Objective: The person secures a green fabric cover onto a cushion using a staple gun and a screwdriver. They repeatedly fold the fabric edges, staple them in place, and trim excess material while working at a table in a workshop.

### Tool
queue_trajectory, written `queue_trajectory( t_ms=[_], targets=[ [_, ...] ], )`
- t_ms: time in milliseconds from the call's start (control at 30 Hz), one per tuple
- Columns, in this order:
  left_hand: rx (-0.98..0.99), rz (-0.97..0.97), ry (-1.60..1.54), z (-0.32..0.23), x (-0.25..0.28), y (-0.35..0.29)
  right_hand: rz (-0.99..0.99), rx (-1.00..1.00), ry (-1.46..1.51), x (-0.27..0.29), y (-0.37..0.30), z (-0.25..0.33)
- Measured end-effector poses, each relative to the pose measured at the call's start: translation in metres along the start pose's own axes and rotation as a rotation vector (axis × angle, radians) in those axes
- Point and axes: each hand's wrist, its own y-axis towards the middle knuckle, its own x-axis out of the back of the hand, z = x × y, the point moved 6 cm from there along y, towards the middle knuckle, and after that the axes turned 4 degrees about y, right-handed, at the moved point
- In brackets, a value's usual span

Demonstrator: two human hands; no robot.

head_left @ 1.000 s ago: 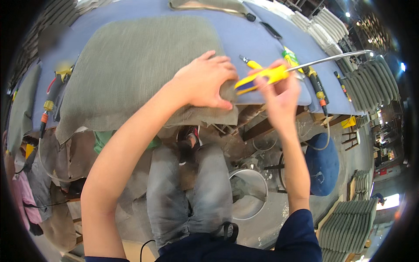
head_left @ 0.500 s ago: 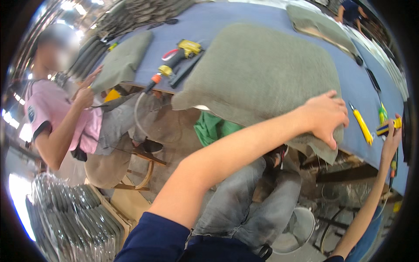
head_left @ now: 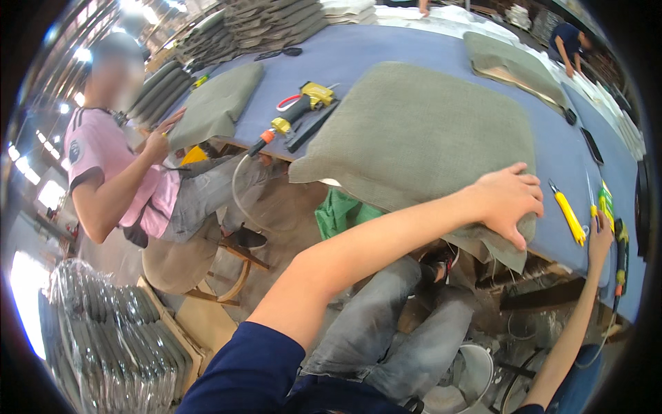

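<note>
A grey-green fabric-covered seat cushion (head_left: pixel 420 131) lies on the blue table before me, its loose fabric edge hanging over the front. My left hand (head_left: pixel 507 203) is closed over the cushion's right front corner, fingers spread over the side and thumb on the near edge. At the table's right side my right hand (head_left: pixel 600 241) grips a slim tool with a yellow handle and thin metal shaft (head_left: pixel 594 208); the fingers partly hide it. Beside it rest a green-and-yellow item (head_left: pixel 606 200) and a yellow-and-black air stapler (head_left: pixel 622 241) with a hose.
A yellow-handled pointed tool (head_left: pixel 569 217) and a black phone (head_left: pixel 592 145) lie right of the cushion. Another air stapler (head_left: pixel 307 100) lies left. A co-worker in pink (head_left: pixel 127 165) handles another cushion (head_left: pixel 217 103). Plastic-wrapped pads (head_left: pixel 114 338) stand lower left, a bucket (head_left: pixel 472 376) below.
My right hand has let go of the yellow-and-blue stapler, moved slightly left and now grips the slim yellow-handled tool. The left hand stays on the cushion corner. The view has shifted slightly.
</note>
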Motion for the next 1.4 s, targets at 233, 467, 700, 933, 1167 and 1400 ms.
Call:
queue_trajectory(
  t_ms=[233, 467, 700, 933, 1167, 1400],
  targets=[
    [0.167, 0.167, -0.175, 0.014, -0.006, 0.011, -0.714, -0.162, 0.947, 0.090, -0.119, 0.178],
    [0.204, 0.165, -0.032, 0.022, -0.024, 0.053, 0.242, -0.552, 1.809, -0.010, -0.236, 0.388],
    [0.148, 0.257, 0.057, 0.010, -0.025, 0.048, -0.055, -0.800, 1.942, -0.021, -0.199, 0.390],
    [0.060, 0.342, 0.145, -0.019, -0.020, 0.044, 0.050, -0.575, 1.641, -0.056, -0.213, 0.354],
    [-0.034, 0.467, 0.241, -0.037, -0.024, 0.039, 0.100, -0.422, 1.621, -0.057, -0.204, 0.344],
    [-0.038, 0.535, 0.266, -0.039, -0.027, 0.037, 0.116, -0.343, 1.524, -0.057, -0.198, 0.333]
  ],
)
